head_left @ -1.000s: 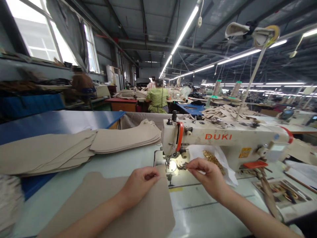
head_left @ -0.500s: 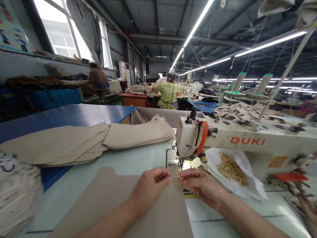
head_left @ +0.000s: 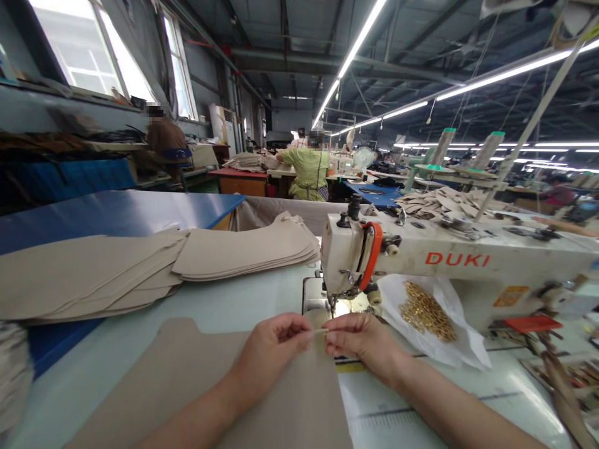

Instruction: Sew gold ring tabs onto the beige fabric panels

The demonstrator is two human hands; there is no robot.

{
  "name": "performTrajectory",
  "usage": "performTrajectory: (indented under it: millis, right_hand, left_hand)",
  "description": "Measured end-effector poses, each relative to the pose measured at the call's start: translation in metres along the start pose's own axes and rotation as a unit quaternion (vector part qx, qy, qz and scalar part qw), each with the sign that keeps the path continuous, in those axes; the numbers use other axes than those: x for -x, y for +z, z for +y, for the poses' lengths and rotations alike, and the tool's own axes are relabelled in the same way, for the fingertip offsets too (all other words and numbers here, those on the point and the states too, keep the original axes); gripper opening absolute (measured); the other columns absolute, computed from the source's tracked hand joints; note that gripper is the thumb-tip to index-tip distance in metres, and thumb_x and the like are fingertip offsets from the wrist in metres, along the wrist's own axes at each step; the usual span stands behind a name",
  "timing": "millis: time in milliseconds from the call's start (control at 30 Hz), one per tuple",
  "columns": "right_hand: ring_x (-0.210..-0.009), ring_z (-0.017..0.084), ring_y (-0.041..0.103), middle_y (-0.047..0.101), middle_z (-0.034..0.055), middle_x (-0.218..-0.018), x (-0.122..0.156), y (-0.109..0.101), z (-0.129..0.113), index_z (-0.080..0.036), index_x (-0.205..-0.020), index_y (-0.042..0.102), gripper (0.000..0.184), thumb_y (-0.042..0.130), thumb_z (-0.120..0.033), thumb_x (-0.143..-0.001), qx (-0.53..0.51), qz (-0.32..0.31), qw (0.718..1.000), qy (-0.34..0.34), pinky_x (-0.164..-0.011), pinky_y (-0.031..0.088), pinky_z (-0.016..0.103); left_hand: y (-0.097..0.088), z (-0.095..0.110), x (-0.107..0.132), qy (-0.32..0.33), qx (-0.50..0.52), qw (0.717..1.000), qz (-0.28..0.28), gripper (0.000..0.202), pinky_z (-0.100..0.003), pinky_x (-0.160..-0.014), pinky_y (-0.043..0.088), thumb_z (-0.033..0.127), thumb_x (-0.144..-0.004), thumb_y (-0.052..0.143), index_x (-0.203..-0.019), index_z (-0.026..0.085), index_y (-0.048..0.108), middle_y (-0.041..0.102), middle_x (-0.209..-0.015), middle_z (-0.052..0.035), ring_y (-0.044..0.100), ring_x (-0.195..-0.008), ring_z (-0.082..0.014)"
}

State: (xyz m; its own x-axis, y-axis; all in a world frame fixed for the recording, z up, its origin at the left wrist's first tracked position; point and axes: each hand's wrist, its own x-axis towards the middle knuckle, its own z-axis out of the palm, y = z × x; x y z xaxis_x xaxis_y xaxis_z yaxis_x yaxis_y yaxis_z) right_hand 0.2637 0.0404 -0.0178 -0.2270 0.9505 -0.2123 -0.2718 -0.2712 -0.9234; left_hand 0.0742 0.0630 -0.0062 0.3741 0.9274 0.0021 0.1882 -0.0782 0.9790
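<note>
My left hand is closed in a pinch on one end of a short, thin, pale strip. The strip's other end is pinched between the thumb and fingers of my right hand. Both hands are just in front of the needle area of the white sewing machine. A large beige-grey cut panel lies flat beneath my left hand and forearm. Right of my right hand, small gold metal pieces are heaped on a white sheet.
Stacks of beige cut panels lie across the far left of the table. Behind them is a blue tabletop. A red plate is at the machine's right. Other people sit at stations beyond.
The camera view has shifted slightly, so the scene sits further left. Both hands keep their pinch on the strip, and a gold glint seen earlier by the right fingertips is less visible.
</note>
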Motion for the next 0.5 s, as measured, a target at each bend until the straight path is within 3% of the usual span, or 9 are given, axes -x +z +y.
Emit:
performTrajectory:
  millis: [233,367,500]
  right_hand:
    - [-0.048,0.008,0.057,0.065,-0.0007,-0.059,-0.0020,-0.0004,0.0024,-0.014,-0.072,0.071,0.037,0.081,-0.046,-0.058,0.060,0.002,0.997,-0.049,-0.052,0.047,0.022]
    - [-0.052,0.009,0.056,0.064,-0.0016,-0.058,0.0003,-0.0003,-0.0006,-0.016,-0.072,0.072,0.034,0.079,-0.047,-0.060,0.087,0.007,0.993,-0.078,-0.056,0.048,0.023]
    - [-0.053,0.009,0.057,0.064,-0.0013,-0.058,0.0030,0.0006,-0.0041,-0.015,-0.072,0.071,0.033,0.080,-0.045,-0.060,0.074,-0.010,0.995,-0.058,-0.058,0.048,0.023]
  left_hand:
    - [0.0007,0.0056,-0.0017,-0.024,0.012,0.999,-0.025,0.018,-0.026,-0.060,0.044,0.036,-0.066,0.063,-0.070,0.018,0.063,0.061,-0.057,0.0029,0.055,-0.058,-0.0141]
    - [0.0008,0.0080,-0.0014,-0.042,0.021,0.998,-0.032,0.019,-0.026,-0.058,0.045,0.036,-0.063,0.065,-0.069,0.018,0.061,0.061,-0.054,0.0035,0.056,-0.055,-0.0139]
    - [-0.0011,0.0074,-0.0019,-0.054,0.045,0.996,-0.051,0.022,-0.026,-0.058,0.045,0.036,-0.062,0.067,-0.071,0.017,0.062,0.062,-0.054,0.0033,0.056,-0.053,-0.0131]
